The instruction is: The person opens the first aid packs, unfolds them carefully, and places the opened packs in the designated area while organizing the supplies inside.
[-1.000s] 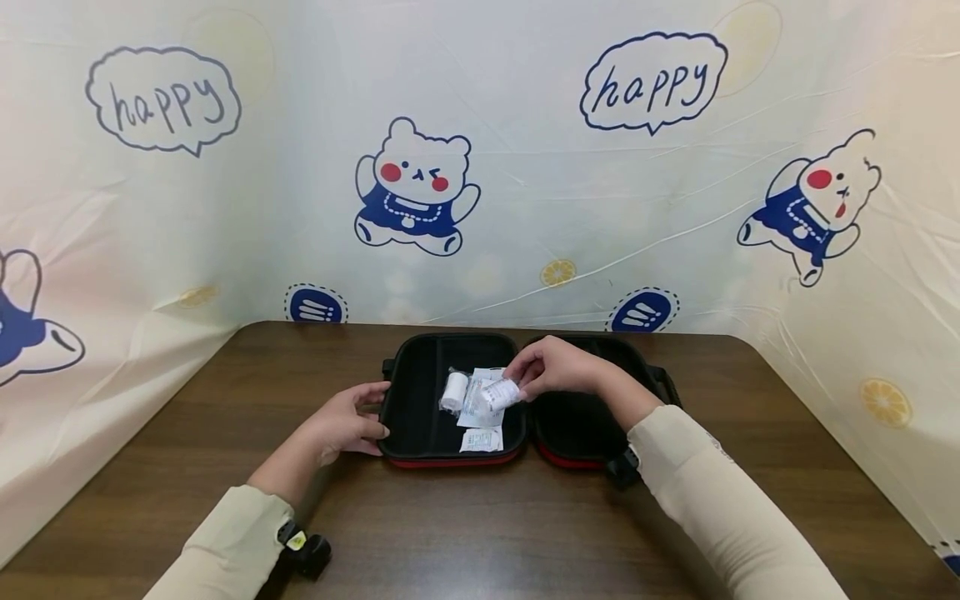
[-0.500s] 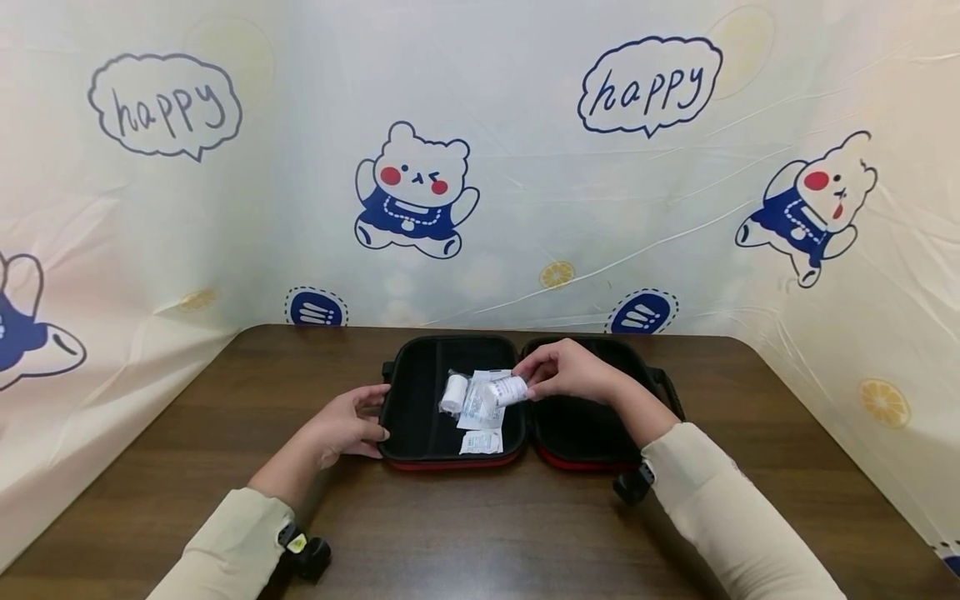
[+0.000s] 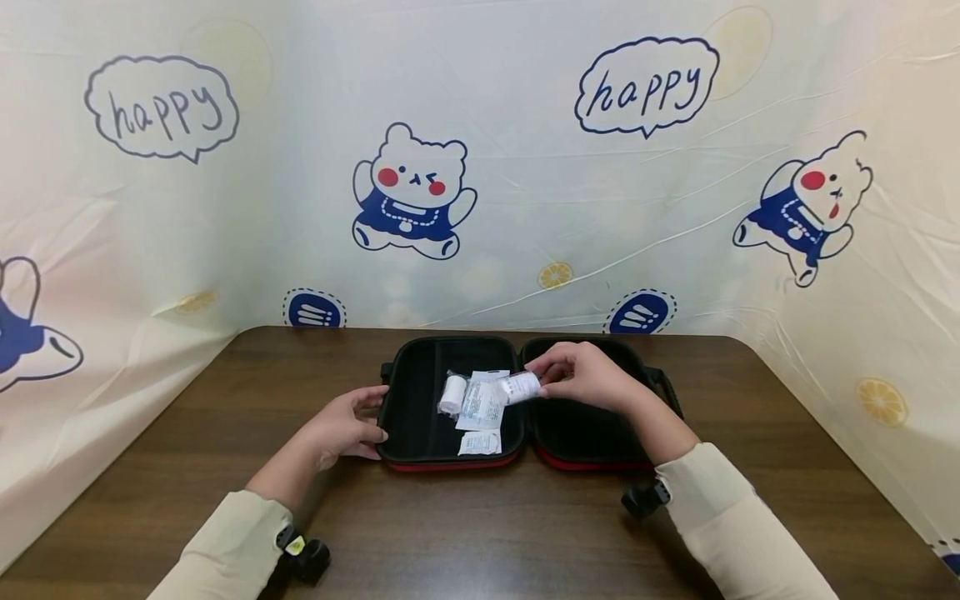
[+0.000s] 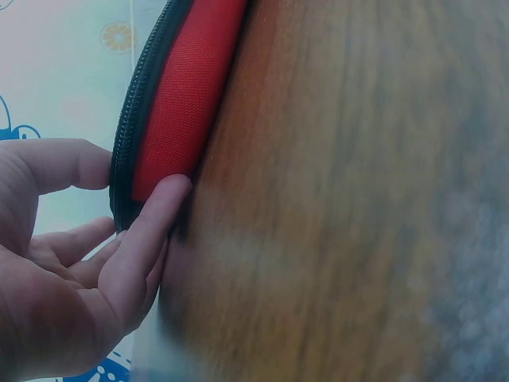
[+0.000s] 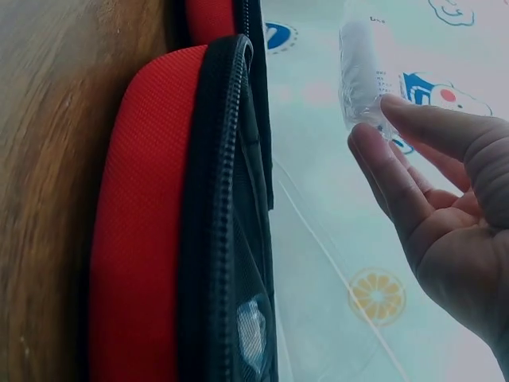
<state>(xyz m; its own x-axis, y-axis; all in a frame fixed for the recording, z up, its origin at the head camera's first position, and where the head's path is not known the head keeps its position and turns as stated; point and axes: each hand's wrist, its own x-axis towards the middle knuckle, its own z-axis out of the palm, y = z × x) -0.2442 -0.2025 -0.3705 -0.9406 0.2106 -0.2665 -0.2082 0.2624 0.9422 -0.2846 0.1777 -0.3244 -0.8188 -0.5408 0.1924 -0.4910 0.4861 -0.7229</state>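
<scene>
In the head view, a case [image 3: 412, 367] lies open on the table [image 3: 480, 533], black inside. The left hand [image 3: 342, 427] touches the outer side of the left half [image 3: 408, 429], its thumb and fingers well parted. The right hand [image 3: 592, 379] pinches one end of a wrapped roll [image 3: 520, 387], which is over the left half's inner edge, near the right half [image 3: 585, 429]. In the left half, a second roll [image 3: 453, 393] lies beside a long packet [image 3: 477, 407], and a small packet [image 3: 480, 443] sits nearer the front. In the left wrist view, a finger touches the zip [image 4: 127, 127] and the thumb rests on the red side [image 4: 187, 103], the hand loosely spread. In the right wrist view, thumb and fingertips pinch the roll's clear wrapper, above the case's rim.
</scene>
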